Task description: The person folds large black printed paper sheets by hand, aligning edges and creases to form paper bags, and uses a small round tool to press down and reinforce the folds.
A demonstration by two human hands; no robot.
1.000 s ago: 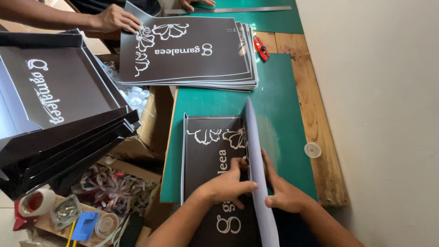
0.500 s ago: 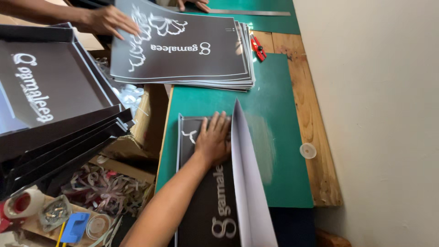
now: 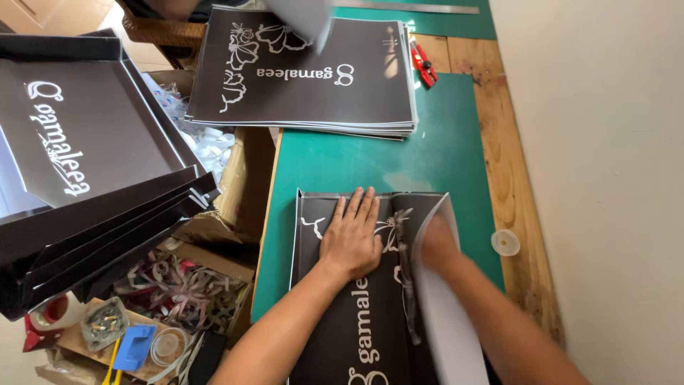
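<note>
hands (image 3: 350, 239): 2 | red cutter (image 3: 423, 64): 1 | tape rolls (image 3: 505, 242): 2 | green mat (image 3: 342, 160): 1

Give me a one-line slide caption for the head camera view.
Left hand presses flat a black printed sheet on a green cutting mat while the right hand lifts its side flap.

Single head-worn camera, looks steeply down and forward from close above the green cutting mat (image 3: 456, 160) on the wooden table (image 3: 509, 178). The person's forearms enter from the bottom edge; a plain beige wall (image 3: 605, 178) fills the right side.
</note>
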